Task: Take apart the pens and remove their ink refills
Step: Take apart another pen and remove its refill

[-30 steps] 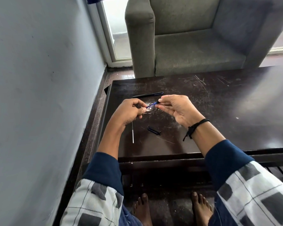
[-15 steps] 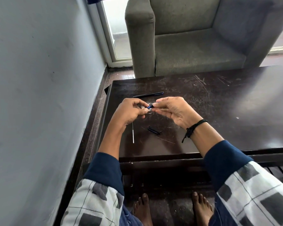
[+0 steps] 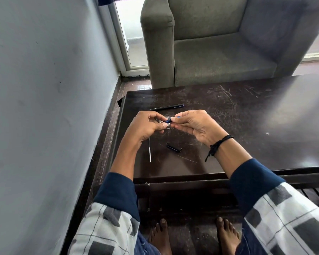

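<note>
Both hands meet above the dark table (image 3: 247, 115) and pinch a small blue pen part (image 3: 168, 120) between their fingertips. My left hand (image 3: 145, 126) holds its left end, my right hand (image 3: 193, 126) its right end; most of the part is hidden by the fingers. A whole black pen (image 3: 167, 107) lies on the table just beyond the hands. A thin ink refill (image 3: 150, 150) lies below my left hand, pointing toward me. A short black pen cap (image 3: 174, 147) rests between the wrists.
A grey wall (image 3: 44, 107) runs close along the table's left edge. A grey armchair (image 3: 219, 52) stands behind the table. The table's right half shows scratches and glare. My bare feet (image 3: 191, 238) are on the floor under the near edge.
The hands have closed in on each other, and less of the blue part shows between the fingertips than a second ago. The objects on the table have not moved.
</note>
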Available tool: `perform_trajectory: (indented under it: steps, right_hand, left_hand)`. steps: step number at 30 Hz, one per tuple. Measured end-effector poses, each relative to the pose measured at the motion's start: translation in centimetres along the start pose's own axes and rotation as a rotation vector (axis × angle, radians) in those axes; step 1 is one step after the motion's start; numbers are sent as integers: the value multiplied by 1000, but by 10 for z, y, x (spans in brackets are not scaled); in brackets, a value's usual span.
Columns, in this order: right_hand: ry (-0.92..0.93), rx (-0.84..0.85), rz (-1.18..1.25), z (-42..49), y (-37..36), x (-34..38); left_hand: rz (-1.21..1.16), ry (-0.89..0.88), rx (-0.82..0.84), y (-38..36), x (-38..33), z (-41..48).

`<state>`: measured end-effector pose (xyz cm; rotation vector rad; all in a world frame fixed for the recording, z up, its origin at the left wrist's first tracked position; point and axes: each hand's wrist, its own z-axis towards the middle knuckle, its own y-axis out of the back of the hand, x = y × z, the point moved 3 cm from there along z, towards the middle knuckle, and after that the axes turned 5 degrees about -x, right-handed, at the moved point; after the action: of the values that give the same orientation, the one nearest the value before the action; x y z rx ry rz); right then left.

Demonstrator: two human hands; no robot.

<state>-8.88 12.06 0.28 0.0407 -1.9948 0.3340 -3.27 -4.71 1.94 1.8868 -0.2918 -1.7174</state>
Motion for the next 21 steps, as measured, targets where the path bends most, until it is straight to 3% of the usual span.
perform_trajectory:
  steps: [21]
  right_hand:
    - [95, -48, -173, -2, 2, 4]
  left_hand:
    - [-28, 20, -32, 3, -2, -4]
